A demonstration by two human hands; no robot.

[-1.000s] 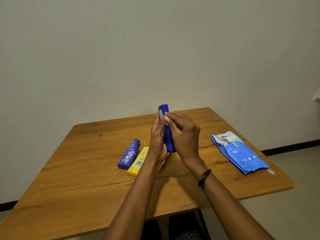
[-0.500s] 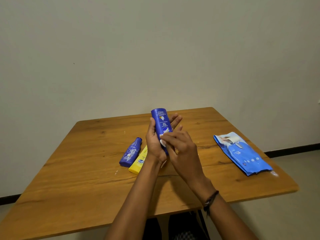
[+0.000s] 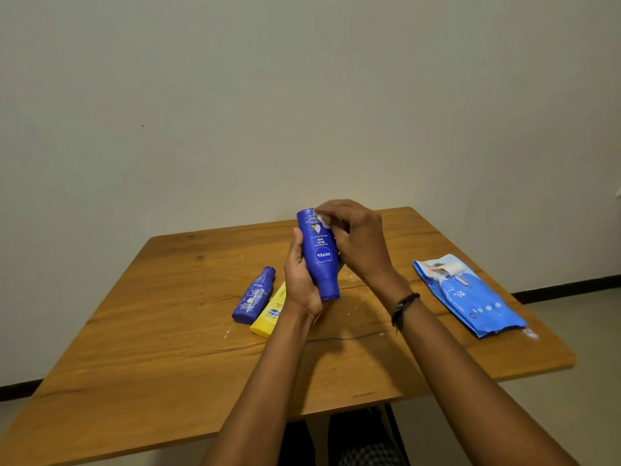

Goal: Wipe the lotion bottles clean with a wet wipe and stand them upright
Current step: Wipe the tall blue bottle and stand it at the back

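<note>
The fingers point(image 3: 339, 210) of the right hand point(image 3: 359, 243) pinch a small white wipe point(image 3: 322, 219) against the raised base of a dark blue bottle point(image 3: 319, 253). The left hand point(image 3: 299, 280) grips this bottle cap-down, logo inverted, above the worktop point(image 3: 168, 348). A smaller blue bottle point(image 3: 254, 295) and a yellow bottle point(image 3: 270, 314) lie touching at its left, and a blue wipe pack point(image 3: 470, 295) lies well apart on the right.

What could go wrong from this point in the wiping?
The big bottle is held cap-down in the air by the left hand alone. The right hand, pressing the wipe on its far end, could lever it out of that grip. If dropped, it may hit the small bottle and yellow tube lying on the table nearby.
</note>
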